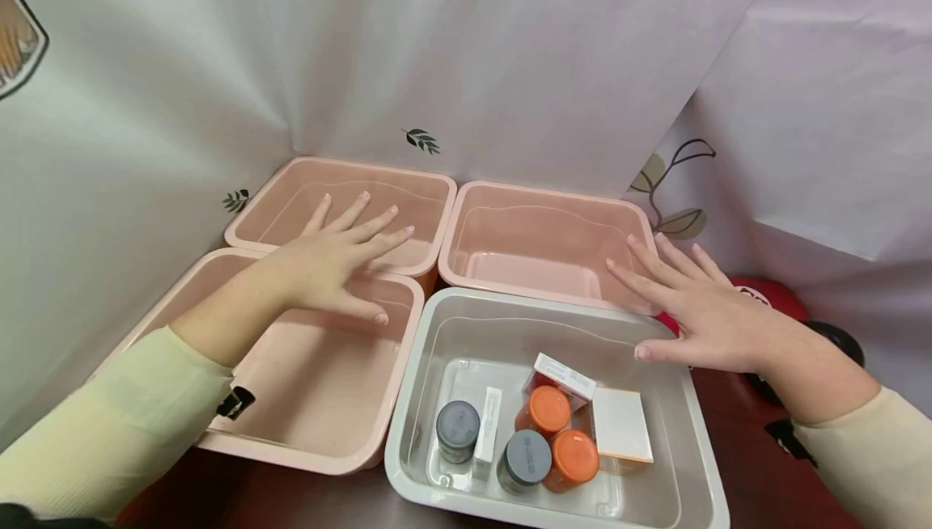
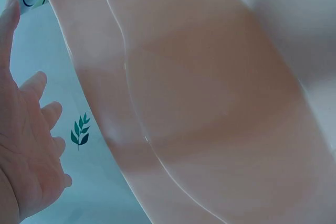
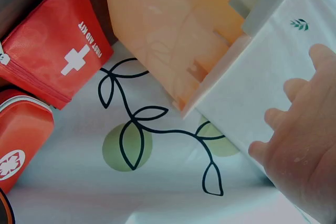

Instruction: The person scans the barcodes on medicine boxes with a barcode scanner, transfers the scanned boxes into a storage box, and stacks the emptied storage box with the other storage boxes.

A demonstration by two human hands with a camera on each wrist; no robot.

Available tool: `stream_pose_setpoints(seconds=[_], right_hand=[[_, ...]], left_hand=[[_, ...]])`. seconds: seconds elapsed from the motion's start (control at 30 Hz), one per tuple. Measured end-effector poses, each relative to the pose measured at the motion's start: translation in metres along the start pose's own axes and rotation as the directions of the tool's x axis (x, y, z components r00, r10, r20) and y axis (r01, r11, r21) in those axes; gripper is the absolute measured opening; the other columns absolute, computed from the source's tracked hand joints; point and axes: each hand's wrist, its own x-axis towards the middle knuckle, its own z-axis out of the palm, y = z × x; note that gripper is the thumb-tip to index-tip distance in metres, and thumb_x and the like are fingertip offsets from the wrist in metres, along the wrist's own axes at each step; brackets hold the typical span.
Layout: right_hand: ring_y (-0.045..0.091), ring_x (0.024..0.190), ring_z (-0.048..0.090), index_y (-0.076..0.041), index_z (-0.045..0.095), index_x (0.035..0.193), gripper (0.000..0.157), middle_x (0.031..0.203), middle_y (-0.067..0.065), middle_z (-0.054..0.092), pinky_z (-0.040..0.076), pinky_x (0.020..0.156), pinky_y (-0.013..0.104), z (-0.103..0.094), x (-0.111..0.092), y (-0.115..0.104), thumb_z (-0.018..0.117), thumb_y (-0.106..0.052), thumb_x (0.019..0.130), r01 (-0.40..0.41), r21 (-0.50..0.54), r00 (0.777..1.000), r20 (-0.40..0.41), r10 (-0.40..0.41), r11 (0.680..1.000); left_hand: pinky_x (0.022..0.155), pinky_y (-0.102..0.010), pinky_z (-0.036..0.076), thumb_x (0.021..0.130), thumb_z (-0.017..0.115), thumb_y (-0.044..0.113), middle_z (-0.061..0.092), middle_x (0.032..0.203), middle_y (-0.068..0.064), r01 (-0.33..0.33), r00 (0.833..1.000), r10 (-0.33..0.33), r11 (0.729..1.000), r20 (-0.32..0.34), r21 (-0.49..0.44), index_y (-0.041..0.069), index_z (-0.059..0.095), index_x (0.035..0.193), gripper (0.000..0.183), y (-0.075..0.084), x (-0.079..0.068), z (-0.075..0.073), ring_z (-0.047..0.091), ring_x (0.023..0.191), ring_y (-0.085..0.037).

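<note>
My left hand (image 1: 331, 266) hovers with spread, straight fingers over the two left pink bins, the front one (image 1: 313, 391) and the back one (image 1: 349, 177). Nothing is in its grasp. My right hand (image 1: 702, 315), fingers also spread and holding nothing, is above the right rim of the grey bin (image 1: 495, 335), near the corner of the right pink bin (image 1: 539, 222). Inside the grey bin stand grey-lidded jars (image 1: 457, 425), orange-lidded jars (image 1: 574, 456), a narrow white box (image 1: 488, 424), a tilted white box (image 1: 564, 377) and a white box with orange edging (image 1: 621, 424).
Patterned white cloth (image 1: 546, 68) rises behind and beside the bins. Right of the bins lie a red first aid pouch (image 3: 73, 51) and a second red zipped case (image 3: 23, 135), partly behind my right arm in the head view. A dark red tabletop (image 1: 291, 497) shows in front.
</note>
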Motion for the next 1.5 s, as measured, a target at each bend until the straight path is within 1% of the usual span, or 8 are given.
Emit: stream_pose_setpoints(seconds=[0.13, 0.4, 0.63, 0.87, 1.03, 1.27, 1.33, 1.5], right_hand=[[0.046, 0.162, 0.002, -0.031, 0.026, 0.171, 0.107, 0.179, 0.006, 0.006, -0.009, 0.124, 0.067, 0.001, 0.000, 0.002, 0.082, -0.059, 0.085, 0.001, 0.008, 1.000, 0.004, -0.001, 1.000], [0.044, 0.162, 0.001, -0.033, 0.022, 0.172, 0.109, 0.179, 0.004, -0.003, -0.011, 0.124, 0.066, -0.001, 0.001, 0.006, 0.082, -0.058, 0.085, 0.014, -0.001, 1.000, -0.026, -0.014, 1.000], [0.045, 0.162, -0.004, -0.029, 0.023, 0.172, 0.111, 0.180, 0.004, -0.004, -0.014, 0.122, 0.067, -0.001, 0.005, 0.005, 0.083, -0.058, 0.084, 0.055, -0.022, 0.995, -0.077, -0.056, 0.998], [0.045, 0.162, -0.006, -0.029, 0.023, 0.172, 0.111, 0.180, 0.004, -0.005, -0.013, 0.122, 0.067, -0.001, 0.003, 0.003, 0.081, -0.063, 0.084, 0.060, -0.031, 0.995, -0.081, -0.062, 0.998], [0.045, 0.161, -0.007, -0.029, 0.022, 0.172, 0.112, 0.179, 0.005, -0.006, -0.013, 0.122, 0.067, 0.000, 0.002, 0.002, 0.081, -0.063, 0.084, 0.061, -0.036, 0.994, -0.087, -0.064, 0.997], [0.045, 0.162, -0.006, -0.030, 0.022, 0.172, 0.122, 0.179, 0.007, -0.001, -0.013, 0.123, 0.067, 0.004, 0.002, -0.003, 0.085, -0.070, 0.076, 0.049, -0.050, 0.995, -0.088, -0.053, 0.998], [0.046, 0.161, -0.005, -0.029, 0.023, 0.172, 0.124, 0.179, 0.007, 0.000, -0.012, 0.123, 0.067, 0.005, 0.002, -0.004, 0.086, -0.073, 0.074, 0.052, -0.050, 0.994, -0.092, -0.056, 0.997], [0.043, 0.162, -0.006, -0.029, 0.025, 0.172, 0.120, 0.180, 0.006, 0.001, -0.011, 0.123, 0.068, 0.010, 0.003, -0.010, 0.084, -0.071, 0.076, 0.079, -0.042, 0.990, -0.112, -0.084, 0.996]], left_hand=[[0.118, -0.079, -0.006, 0.076, 0.069, 0.090, 0.016, 0.178, -0.008, 0.000, 1.000, 0.000, 1.000, -0.002, -0.008, 0.030, 0.025, 0.172, 0.121, -0.002, 0.000, 0.002, -0.003, 0.161, -0.047], [0.118, -0.078, -0.009, 0.078, 0.066, 0.091, 0.011, 0.179, -0.005, 0.018, 1.000, -0.018, 1.000, -0.002, -0.003, 0.031, 0.022, 0.172, 0.120, -0.005, 0.002, 0.001, -0.006, 0.161, -0.045], [0.117, -0.077, -0.013, 0.078, 0.065, 0.091, 0.008, 0.179, -0.005, 0.033, 0.999, -0.033, 0.999, 0.005, 0.001, 0.032, 0.019, 0.173, 0.121, -0.005, 0.002, -0.003, -0.008, 0.161, -0.046], [0.116, -0.072, -0.019, 0.079, 0.066, 0.089, 0.006, 0.179, -0.005, 0.041, 0.999, -0.041, 0.999, 0.012, -0.018, 0.031, 0.016, 0.173, 0.121, -0.003, 0.001, -0.006, -0.010, 0.161, -0.046], [0.116, -0.073, -0.018, 0.081, 0.068, 0.086, 0.005, 0.179, -0.005, 0.056, 0.998, -0.056, 0.998, 0.009, -0.017, 0.030, 0.016, 0.173, 0.120, -0.003, 0.000, -0.006, -0.009, 0.160, -0.046], [0.118, -0.067, -0.022, 0.082, 0.068, 0.086, 0.004, 0.179, -0.005, 0.080, 0.997, -0.080, 0.997, 0.006, -0.023, 0.031, 0.015, 0.173, 0.119, -0.012, -0.004, -0.006, -0.009, 0.161, -0.043], [0.118, -0.068, -0.020, 0.082, 0.068, 0.086, 0.005, 0.179, -0.006, 0.088, 0.996, -0.088, 0.996, 0.003, -0.024, 0.031, 0.014, 0.173, 0.119, -0.015, -0.005, -0.005, -0.009, 0.161, -0.043], [0.120, -0.070, -0.016, 0.083, 0.071, 0.082, 0.006, 0.179, -0.008, 0.115, 0.993, -0.114, 0.993, 0.009, -0.039, 0.029, 0.014, 0.173, 0.120, -0.030, -0.011, -0.005, -0.006, 0.161, -0.045]])
